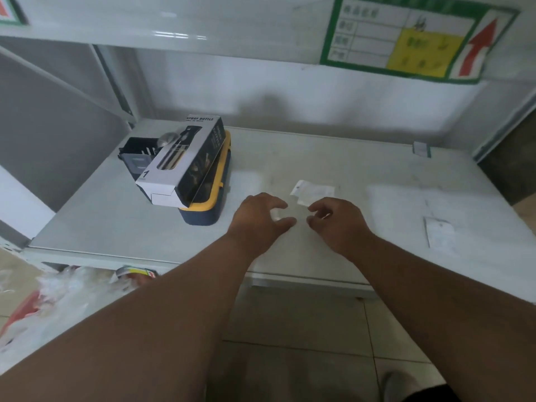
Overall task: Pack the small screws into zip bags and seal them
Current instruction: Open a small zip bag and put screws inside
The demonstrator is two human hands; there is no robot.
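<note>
Shelf surface (333, 158): pale grey-white, faint scuff marks. Spray bottle box (179, 158) at shelf's left rear: white faces, black side panel, black lettering, black numeral "1". Tray (213, 204) under box: yellow rim, navy blue base. Holder (136, 153) just left of box: black. Zip bags (313, 191) at shelf's middle: clear, whitish. Wall sign (406, 39) above shelf's right rear: green border, white grid, yellow patch, red arrow. Floor tiles (304, 343) below shelf: beige-grey, dark grout lines.

clear plastic zip bags (314, 192), matt scuffed shelf (362, 169), glossy cardboard box (185, 158)
</note>
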